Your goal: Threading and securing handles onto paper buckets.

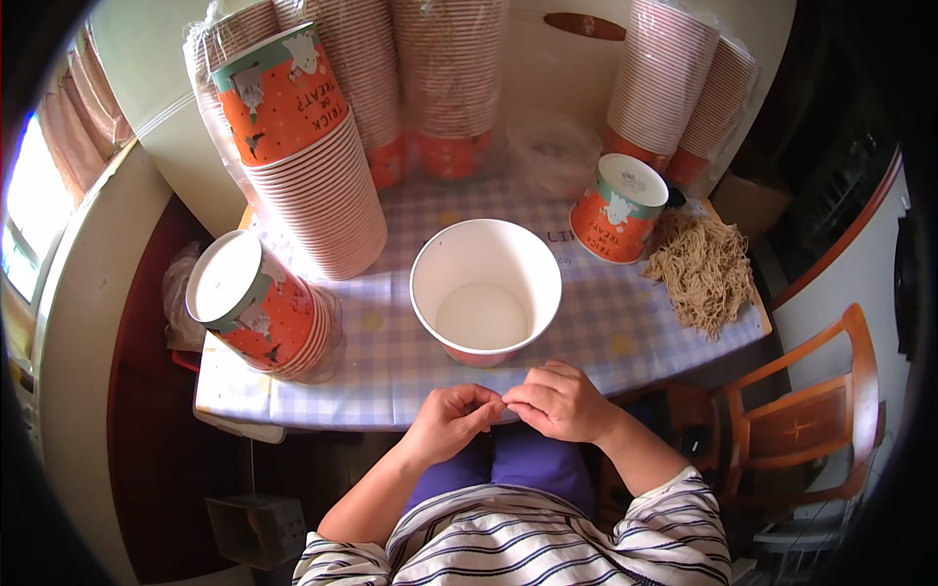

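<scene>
My left hand (pixel 454 421) and my right hand (pixel 558 400) meet at the fingertips just off the table's front edge. Both are closed in a pinch; whatever they hold, if anything, is too small to make out. Right beyond them a large paper bucket (pixel 486 337) stands upright, its white inside facing up and nothing seen in it. An orange and green paper bucket (pixel 614 220) stands upside down to the right. Beside it lies a heap of tan strings (pixel 703 273), hanging slightly over the table's right edge.
Nested paper buckets rise in a tall stack (pixel 318 200) at the left, with a shorter stack (pixel 269 313) nearer me. Plastic-wrapped stacks (pixel 449 78) line the back, as does a clear tub (pixel 552 151). A checked cloth (pixel 376 376) covers the table. A wooden chair (pixel 796 425) stands at right.
</scene>
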Action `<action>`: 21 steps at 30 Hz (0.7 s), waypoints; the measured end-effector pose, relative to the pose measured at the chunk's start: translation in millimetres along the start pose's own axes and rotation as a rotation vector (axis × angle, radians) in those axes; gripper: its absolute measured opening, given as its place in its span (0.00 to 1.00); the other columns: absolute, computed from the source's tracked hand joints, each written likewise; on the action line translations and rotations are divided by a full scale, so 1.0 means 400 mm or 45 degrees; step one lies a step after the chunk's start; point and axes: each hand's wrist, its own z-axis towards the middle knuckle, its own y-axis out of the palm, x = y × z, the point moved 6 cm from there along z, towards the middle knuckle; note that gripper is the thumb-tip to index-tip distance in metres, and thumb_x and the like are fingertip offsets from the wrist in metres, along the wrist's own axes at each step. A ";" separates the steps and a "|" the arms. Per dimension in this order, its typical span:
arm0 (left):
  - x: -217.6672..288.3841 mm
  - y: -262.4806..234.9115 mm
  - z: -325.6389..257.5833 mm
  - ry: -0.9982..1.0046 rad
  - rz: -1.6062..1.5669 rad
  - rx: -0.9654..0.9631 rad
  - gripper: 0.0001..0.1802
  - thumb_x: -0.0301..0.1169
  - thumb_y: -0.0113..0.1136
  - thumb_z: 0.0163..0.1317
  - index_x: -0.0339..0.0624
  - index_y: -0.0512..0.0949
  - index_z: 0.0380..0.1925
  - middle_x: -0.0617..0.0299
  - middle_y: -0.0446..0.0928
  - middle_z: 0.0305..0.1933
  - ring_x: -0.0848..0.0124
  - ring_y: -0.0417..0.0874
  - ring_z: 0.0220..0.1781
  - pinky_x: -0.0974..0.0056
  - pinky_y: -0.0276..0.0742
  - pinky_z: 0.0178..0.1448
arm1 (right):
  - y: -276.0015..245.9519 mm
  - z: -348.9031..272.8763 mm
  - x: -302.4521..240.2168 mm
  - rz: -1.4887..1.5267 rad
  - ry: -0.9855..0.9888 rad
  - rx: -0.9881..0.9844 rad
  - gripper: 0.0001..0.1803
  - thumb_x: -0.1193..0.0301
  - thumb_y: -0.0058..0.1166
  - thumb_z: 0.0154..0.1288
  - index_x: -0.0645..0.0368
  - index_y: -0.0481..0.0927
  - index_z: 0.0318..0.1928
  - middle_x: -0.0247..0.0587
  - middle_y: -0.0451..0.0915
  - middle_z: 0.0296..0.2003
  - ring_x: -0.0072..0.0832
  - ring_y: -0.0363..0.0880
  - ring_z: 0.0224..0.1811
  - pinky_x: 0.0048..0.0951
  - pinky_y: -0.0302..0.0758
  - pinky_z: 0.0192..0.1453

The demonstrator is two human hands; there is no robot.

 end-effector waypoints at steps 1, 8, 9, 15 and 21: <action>0.001 -0.003 0.002 0.002 0.001 0.002 0.10 0.30 0.59 0.67 0.32 0.80 0.39 0.64 0.80 0.34 0.79 0.77 0.33 0.74 0.76 0.39 | -0.001 0.000 0.002 0.000 -0.003 0.001 0.12 0.77 0.67 0.46 0.54 0.79 0.33 0.33 0.72 0.23 0.32 0.74 0.24 0.33 0.71 0.31; 0.014 -0.004 -0.001 -0.021 -0.048 0.033 0.07 0.27 0.62 0.64 0.33 0.79 0.37 0.65 0.80 0.32 0.80 0.77 0.32 0.75 0.75 0.37 | 0.000 0.004 0.001 -0.054 -0.013 -0.061 0.12 0.76 0.66 0.48 0.54 0.78 0.34 0.33 0.72 0.26 0.32 0.75 0.27 0.32 0.72 0.33; 0.014 -0.004 -0.002 -0.005 -0.048 0.034 0.07 0.27 0.62 0.64 0.33 0.79 0.36 0.65 0.80 0.31 0.80 0.77 0.31 0.75 0.75 0.37 | 0.000 0.005 0.000 -0.050 -0.020 -0.056 0.12 0.76 0.66 0.49 0.54 0.77 0.34 0.33 0.72 0.27 0.32 0.76 0.29 0.33 0.73 0.35; 0.045 0.011 -0.018 0.196 0.225 0.105 0.06 0.26 0.60 0.64 0.32 0.80 0.37 0.63 0.80 0.32 0.80 0.78 0.32 0.72 0.76 0.36 | -0.019 0.007 -0.011 0.060 -0.013 -0.011 0.11 0.78 0.64 0.50 0.57 0.77 0.35 0.37 0.75 0.31 0.35 0.77 0.32 0.34 0.76 0.38; 0.132 0.034 -0.034 0.509 0.591 0.155 0.06 0.21 0.65 0.58 0.33 0.80 0.34 0.55 0.80 0.30 0.71 0.82 0.30 0.71 0.77 0.35 | -0.041 0.007 -0.009 0.340 0.123 0.023 0.08 0.80 0.63 0.56 0.60 0.78 0.36 0.39 0.75 0.31 0.34 0.78 0.30 0.31 0.77 0.33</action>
